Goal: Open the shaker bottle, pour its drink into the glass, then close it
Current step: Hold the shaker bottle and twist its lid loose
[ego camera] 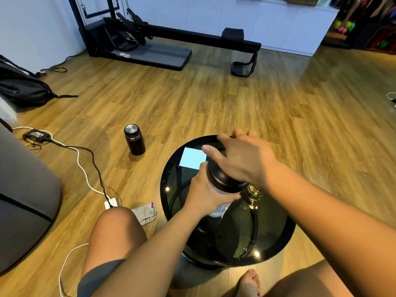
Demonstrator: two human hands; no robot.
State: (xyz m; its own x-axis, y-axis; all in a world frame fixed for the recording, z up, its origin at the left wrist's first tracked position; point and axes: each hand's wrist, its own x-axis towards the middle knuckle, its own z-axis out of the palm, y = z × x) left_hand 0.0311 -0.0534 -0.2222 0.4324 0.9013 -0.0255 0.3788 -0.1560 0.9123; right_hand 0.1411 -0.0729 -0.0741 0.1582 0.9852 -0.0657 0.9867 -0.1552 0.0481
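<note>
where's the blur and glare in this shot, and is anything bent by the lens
Head view: the right hand on the shaker bottle's lid has smeared fingers, motion blur; the left hand gripping the bottle is sharper. Small lamp glints and a pale rectangular reflection sit on the glossy black table. The wide-angle lens bows the floorboards and the room's edges.

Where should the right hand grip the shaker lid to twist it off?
Take the lid around its dark round side wall, from above. The shaker stands about upright on the table, the left hand already wraps its body, so only the lid's rim is free.
</note>
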